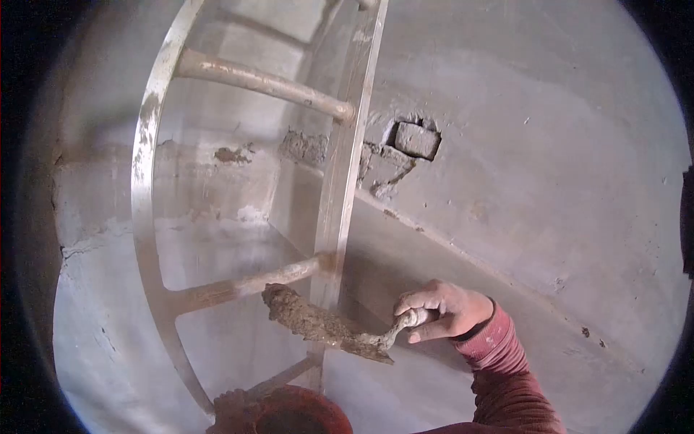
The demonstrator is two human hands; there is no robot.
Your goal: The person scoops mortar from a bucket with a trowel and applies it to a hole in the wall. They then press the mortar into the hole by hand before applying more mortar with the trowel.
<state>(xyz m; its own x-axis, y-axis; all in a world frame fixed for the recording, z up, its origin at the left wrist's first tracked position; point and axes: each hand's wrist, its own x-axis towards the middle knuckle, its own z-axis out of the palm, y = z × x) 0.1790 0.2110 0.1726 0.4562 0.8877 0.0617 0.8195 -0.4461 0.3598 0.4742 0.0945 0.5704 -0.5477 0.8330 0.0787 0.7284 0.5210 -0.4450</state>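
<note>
My right hand [446, 311], in a dusty red sleeve, is closed around the handle of a trowel [390, 336]. A long heap of wet grey-brown mortar [311, 322] covers the blade, which points left in front of the ladder [335, 181]. The mortar's far end is near a lower rung [246, 286]. At the bottom edge a dark red, mortar-smeared round container [303, 412] is partly cut off. My left hand does not show.
The metal ladder stands before a grey plastered wall [535, 145]. Right of its rail, a broken hole exposes a loose-edged block [417, 140]. A ledge edge [463, 253] slopes down to the right. Cracked, chipped plaster [233, 155] shows between the rungs.
</note>
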